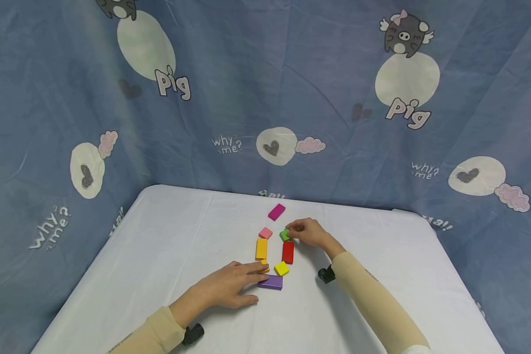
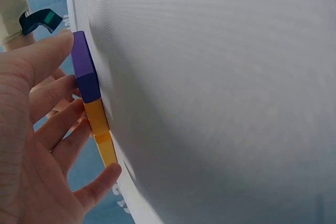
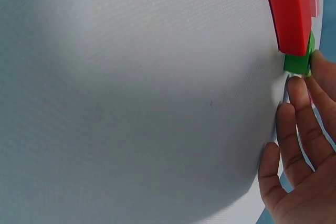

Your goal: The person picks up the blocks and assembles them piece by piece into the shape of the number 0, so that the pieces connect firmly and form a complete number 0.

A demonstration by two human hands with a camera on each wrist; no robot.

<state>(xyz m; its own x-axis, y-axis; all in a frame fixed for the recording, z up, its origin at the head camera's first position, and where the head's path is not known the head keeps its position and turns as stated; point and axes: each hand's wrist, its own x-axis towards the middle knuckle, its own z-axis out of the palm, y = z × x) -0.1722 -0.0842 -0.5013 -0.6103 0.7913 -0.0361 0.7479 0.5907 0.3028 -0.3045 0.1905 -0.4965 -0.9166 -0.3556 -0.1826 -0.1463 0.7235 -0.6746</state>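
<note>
My left hand (image 1: 230,285) reaches in from the left with its fingers extended over the purple block (image 1: 271,282) and a small orange block (image 2: 96,116) partly hidden beneath them. My right hand (image 1: 309,232) pinches a small green block (image 1: 284,235) between thumb and fingertips. That block stands at the far end of the red block (image 1: 288,252). Between the red and purple blocks lies a tilted yellow block (image 1: 281,269). On the left side, a long orange block (image 1: 261,249) lies below a pink block (image 1: 265,233).
Farther back, a magenta block (image 1: 276,212) lies slanted on the white-covered table (image 1: 194,231). A blue patterned curtain (image 1: 230,98) hangs behind the table. Dark wrist cameras sit at both wrists, close to the tabletop.
</note>
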